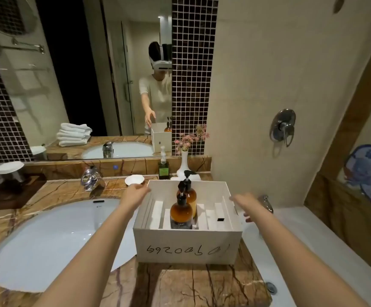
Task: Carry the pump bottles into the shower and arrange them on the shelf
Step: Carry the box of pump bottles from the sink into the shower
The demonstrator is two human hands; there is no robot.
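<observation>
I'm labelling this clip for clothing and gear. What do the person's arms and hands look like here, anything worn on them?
Both forearms are bare, with no sleeve in direct view. The left hand and right hand wear no gloves, and no rings, watch or bracelet are visible. The mirror reflection shows a light top with sleeves ending above the forearm.

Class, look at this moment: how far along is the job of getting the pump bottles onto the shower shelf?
Done: nothing visible yet; both amber pump bottles stand in the white box on the counter. In hand: the left hand and right hand reach to the box's two sides, both open, neither gripping. Left: carrying the bottles to the shower and arranging them; no shower shelf is in view.
</observation>
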